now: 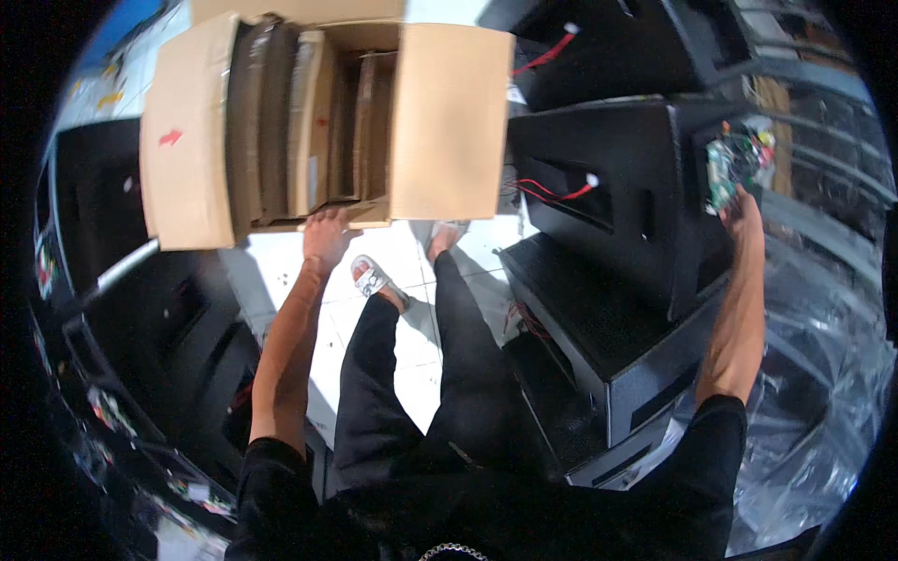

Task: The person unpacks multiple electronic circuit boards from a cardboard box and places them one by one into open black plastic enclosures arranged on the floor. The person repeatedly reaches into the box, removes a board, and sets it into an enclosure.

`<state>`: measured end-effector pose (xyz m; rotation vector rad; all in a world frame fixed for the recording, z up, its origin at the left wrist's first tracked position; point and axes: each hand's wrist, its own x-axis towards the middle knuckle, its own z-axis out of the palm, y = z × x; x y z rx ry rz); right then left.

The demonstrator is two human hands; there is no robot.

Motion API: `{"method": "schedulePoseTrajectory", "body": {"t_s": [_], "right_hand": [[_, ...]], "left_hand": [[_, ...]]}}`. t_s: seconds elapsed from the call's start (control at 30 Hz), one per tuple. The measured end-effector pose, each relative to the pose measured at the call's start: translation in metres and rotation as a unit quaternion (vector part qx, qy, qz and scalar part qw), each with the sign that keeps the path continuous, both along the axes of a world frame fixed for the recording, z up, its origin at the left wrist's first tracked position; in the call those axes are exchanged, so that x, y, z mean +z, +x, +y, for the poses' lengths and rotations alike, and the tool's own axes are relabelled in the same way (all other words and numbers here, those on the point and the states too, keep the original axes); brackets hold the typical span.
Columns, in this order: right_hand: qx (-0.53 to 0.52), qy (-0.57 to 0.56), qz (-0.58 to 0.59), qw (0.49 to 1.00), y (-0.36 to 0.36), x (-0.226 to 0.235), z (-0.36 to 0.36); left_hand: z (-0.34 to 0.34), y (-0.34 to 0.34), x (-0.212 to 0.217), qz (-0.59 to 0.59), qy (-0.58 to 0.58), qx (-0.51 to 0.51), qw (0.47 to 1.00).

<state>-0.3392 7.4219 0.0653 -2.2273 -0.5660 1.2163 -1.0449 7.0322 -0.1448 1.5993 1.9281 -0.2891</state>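
Note:
My left hand [325,238] grips the near edge of an open cardboard box [449,122], its fingers hooked over the rim. Inside the box, upright flat cardboard pieces [311,122] stand in a row; the flaps are spread to both sides. Far out to the right, my right hand [742,213] is closed on the near end of a green circuit board [722,173] with small coloured parts and wires. The board is at the side of a black cabinet [599,187]; whether it rests on anything is hard to see.
Several black cabinets stand stacked on both sides, some with red wires [561,194] hanging out. Clear plastic wrap [804,411] covers things at the lower right, below metal rails [823,84]. My feet are on white floor tiles [412,355] between the stacks.

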Motion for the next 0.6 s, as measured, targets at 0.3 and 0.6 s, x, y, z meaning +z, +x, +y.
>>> {"method": "schedulePoseTrajectory", "body": {"t_s": [0.3, 0.6], "right_hand": [[0.187, 0.323, -0.265, 0.889, -0.263, 0.002, -0.198], [0.589, 0.001, 0.055, 0.806, -0.549, -0.181, -0.405]], "left_hand": [[-0.105, 0.021, -0.011, -0.001, 0.011, -0.002, 1.0], [-0.156, 0.054, 0.038, -0.062, 0.283, 0.167, 0.942]]}}
